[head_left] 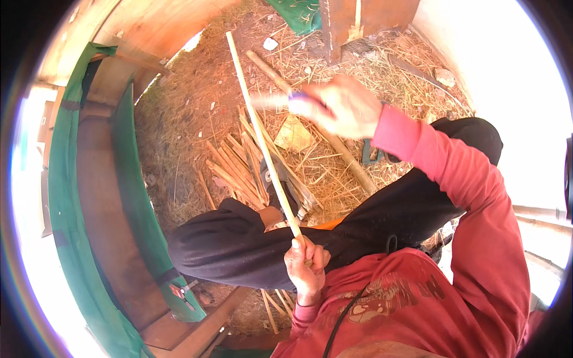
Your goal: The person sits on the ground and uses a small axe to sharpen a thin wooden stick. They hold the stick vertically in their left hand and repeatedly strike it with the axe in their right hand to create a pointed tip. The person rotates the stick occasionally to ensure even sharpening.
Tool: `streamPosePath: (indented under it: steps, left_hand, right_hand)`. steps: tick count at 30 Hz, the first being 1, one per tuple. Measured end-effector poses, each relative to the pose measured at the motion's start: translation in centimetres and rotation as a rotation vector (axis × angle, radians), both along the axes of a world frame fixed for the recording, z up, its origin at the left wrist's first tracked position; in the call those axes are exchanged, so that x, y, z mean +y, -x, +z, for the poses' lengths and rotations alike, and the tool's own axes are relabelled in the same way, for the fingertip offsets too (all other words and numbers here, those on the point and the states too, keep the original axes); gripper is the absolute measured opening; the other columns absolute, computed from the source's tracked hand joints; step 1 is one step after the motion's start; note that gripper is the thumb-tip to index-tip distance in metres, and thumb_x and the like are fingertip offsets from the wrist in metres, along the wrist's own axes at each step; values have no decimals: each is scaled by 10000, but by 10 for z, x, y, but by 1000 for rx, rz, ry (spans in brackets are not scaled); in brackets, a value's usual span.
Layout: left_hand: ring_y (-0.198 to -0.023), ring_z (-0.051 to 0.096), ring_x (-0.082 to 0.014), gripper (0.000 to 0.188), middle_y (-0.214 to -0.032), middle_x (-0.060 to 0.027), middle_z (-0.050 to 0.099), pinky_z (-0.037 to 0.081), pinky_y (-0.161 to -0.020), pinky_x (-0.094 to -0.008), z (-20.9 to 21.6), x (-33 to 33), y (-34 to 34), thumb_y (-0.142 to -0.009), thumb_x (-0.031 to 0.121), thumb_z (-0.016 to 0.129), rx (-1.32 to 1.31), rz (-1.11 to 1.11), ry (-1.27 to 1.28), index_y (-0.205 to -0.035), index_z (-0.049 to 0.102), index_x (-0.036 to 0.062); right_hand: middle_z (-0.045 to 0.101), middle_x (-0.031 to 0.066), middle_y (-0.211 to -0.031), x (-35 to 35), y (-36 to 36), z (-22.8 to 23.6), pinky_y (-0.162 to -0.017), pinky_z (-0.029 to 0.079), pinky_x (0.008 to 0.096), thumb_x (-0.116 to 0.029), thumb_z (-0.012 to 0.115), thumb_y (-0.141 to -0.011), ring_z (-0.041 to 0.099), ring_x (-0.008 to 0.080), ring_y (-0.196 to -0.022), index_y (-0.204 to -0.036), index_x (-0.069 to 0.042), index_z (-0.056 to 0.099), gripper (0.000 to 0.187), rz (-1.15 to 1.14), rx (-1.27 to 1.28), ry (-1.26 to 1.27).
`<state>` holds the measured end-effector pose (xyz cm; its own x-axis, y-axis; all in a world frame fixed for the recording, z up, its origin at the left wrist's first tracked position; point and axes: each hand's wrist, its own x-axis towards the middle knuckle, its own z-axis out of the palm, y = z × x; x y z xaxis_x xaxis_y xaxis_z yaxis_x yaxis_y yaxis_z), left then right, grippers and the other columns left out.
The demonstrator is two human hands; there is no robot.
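My left hand (pixel 307 265) is closed around the lower end of a long, pale wooden stick (pixel 256 128). The stick slants up and away across my crossed legs, its far end above the ground. My right hand (pixel 349 107) grips a knife (pixel 303 105) with a white and blue handle. Motion smears its blade, which points left across the stick, and I cannot tell whether the two touch. Beneath the stick, a pile of split wooden strips (pixel 236 170) lies on the ground by my foot.
A thicker round pole (pixel 343 149) lies on the straw-strewn ground, beside a yellowish block (pixel 293 134). Along the left stands a wooden frame edged with green cloth (pixel 68 197). A brown wooden panel (pixel 373 24) stands at the far side, and a pale wall (pixel 477 53) rises at right.
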<state>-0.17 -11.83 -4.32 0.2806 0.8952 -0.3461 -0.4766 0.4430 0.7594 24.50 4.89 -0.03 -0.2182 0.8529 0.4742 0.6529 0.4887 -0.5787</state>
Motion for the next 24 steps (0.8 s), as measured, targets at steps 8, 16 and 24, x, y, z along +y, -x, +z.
streamPosePath:
  steps: [8,16,24]
  left_hand:
    - [-361,166,-60,451,-472,59,232,149,-383,-254,-5,-12,5,-1004,405,400,-70,-91,-25,-652,345,130]
    - [-331,185,-79,495,-433,38,270,156,-363,-260,-20,-22,24,-988,454,408,-3,-137,29,-620,365,127]
    - [-301,246,-112,528,-416,-40,323,210,-290,-240,2,9,8,-1017,448,293,-42,-16,36,-631,370,97]
  right_hand:
    - [494,117,-469,-5,6,-6,-403,393,424,-476,530,-921,538,264,-404,-760,-76,642,446,-103,-204,6]
    - [506,158,-510,34,-60,7,-432,417,414,-460,427,-974,561,273,-434,-792,-38,623,499,-657,-200,-57]
    - [482,90,-491,-44,30,-5,-390,367,408,-439,598,-886,510,296,-402,-785,-108,518,355,230,-118,-30]
